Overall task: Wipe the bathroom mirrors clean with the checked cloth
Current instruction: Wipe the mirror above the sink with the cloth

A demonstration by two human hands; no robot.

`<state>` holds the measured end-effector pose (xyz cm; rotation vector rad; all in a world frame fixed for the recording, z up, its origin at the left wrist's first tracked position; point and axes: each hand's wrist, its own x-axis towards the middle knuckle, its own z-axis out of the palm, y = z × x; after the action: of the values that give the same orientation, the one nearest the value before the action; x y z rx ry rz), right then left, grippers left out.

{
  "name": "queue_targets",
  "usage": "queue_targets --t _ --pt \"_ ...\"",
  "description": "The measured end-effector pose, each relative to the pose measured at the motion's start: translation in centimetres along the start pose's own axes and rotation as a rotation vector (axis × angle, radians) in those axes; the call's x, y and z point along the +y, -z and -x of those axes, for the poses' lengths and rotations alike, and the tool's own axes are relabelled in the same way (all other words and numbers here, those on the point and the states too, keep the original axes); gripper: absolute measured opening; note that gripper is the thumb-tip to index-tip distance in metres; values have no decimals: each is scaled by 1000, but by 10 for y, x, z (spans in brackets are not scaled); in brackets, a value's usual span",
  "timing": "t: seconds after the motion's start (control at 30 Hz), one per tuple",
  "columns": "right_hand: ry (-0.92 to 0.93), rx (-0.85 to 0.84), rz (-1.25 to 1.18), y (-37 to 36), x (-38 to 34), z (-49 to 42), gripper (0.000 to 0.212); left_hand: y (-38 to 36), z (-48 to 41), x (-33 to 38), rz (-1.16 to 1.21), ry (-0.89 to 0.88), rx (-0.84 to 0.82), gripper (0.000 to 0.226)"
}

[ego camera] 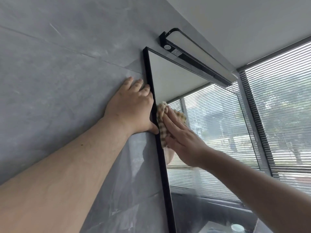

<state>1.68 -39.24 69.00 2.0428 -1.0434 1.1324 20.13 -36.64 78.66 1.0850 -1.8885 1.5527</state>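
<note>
Most of my checked cloth (161, 125) is hiding under my right hand (183, 138), so I am only seeing its edges poking out above and beside my fingers. It is looking bunched up, with tan and cream squares on it. The cloth is sitting on the glass of the mirror (207, 132), near the top and right beside the left side of the black frame (157, 132).

My right hand is lying flat, with straight fingers pressing the cloth onto the glass. My left hand (130, 106) is lying open on the grey wall (58, 73), fingers spread out, and its edge and thumb are touching the black frame.

The bottom of the mirror is getting cut off by the edge of the view, so I am not seeing where it ends. Both of my arms are getting cut off too. Down in the corner something small, round and pale (237, 227) is showing in the glass, but it is too blurry for me to tell what it is.

The glass is showing back the window blinds (279, 106) and the white ceiling. Some of the glass is looking a bit hazy. A long black lamp (198, 54) is sitting just above the mirror's top edge, with small stickers I am not able to read.
</note>
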Motion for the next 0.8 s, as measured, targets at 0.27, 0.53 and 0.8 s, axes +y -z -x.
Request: queue_targets --t 0.27,0.53,0.8 --pt "-127 137 -61 45 -3 -108 65 0 1 0 -6 2 36 123" --pt "-136 211 -118 63 -5 -158 65 3 1 2 -12 -1 31 124" --pt "-73 211 -163 67 8 -165 62 2 -3 1 -41 34 45 128"
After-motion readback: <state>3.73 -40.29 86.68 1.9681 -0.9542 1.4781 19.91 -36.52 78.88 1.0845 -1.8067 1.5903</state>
